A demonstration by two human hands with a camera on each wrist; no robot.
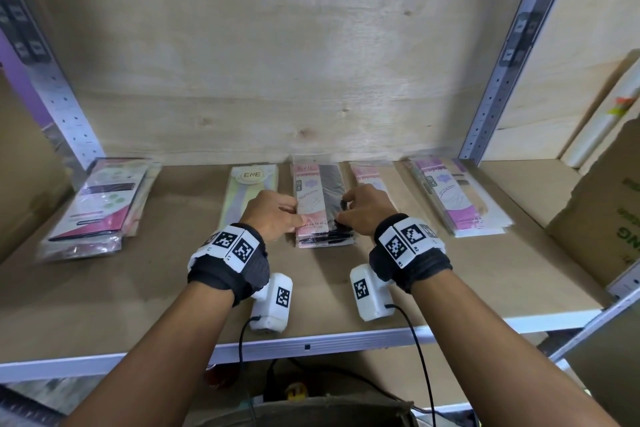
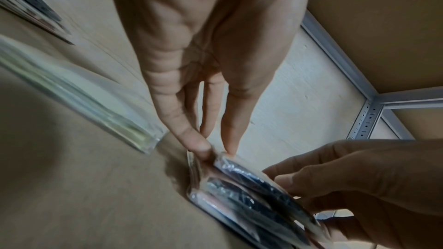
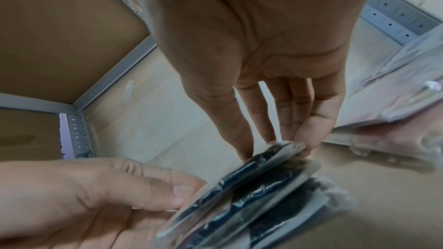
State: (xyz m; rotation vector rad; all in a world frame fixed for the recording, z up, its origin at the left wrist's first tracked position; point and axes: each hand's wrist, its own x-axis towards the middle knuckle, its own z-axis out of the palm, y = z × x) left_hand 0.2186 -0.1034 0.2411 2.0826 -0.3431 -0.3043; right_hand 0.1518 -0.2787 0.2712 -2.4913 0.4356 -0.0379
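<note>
A stack of flat pink and black packets (image 1: 320, 208) in clear plastic lies mid-shelf. Both hands are on it. My left hand (image 1: 296, 217) pinches the left edge of the top packet (image 2: 242, 169), thumb above and fingers (image 2: 199, 145) below. My right hand (image 1: 343, 210) pinches the right edge of that packet (image 3: 271, 158) with thumb and fingers (image 3: 309, 139). In both wrist views the top packet is lifted slightly off the ones under it, which fan apart. Each wrist view also shows the opposite hand (image 2: 359, 177) (image 3: 95, 196).
Other packet stacks lie along the brown shelf (image 1: 173, 288): a yellow-green one (image 1: 247, 198) left of my hands, a pink one (image 1: 370, 173) and a purple one (image 1: 457, 198) to the right, a larger one (image 1: 100, 204) far left. A cardboard box (image 1: 602, 211) stands at the right. Plywood closes the back.
</note>
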